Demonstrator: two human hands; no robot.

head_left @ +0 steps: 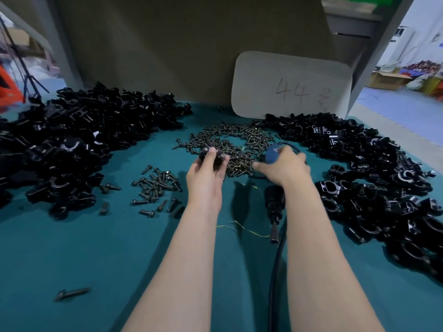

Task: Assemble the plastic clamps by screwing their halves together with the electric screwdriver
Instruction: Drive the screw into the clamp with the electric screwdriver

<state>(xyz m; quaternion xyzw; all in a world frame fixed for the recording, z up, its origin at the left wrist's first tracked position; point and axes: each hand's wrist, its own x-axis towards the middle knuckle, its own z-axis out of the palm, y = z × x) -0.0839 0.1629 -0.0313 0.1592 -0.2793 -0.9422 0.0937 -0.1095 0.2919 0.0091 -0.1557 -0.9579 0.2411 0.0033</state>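
Note:
My left hand (206, 174) grips a black plastic clamp (211, 153) over the near edge of the big screw pile (230, 144). A screw head shows beside its fingertips. My right hand (282, 167) holds the electric screwdriver (274, 200) by its body, blue top (273, 153) up and bit pointing down toward me; its forefinger reaches left onto the screws. The screwdriver's black cable (275, 271) runs down to the frame's bottom edge.
A large heap of black clamp halves (79, 140) fills the left of the green table (96, 259); another heap of clamps (374, 183) lies right. A small screw cluster (157, 185) and a lone screw (72, 293) lie near left. A card marked 44 (291, 86) leans at the back.

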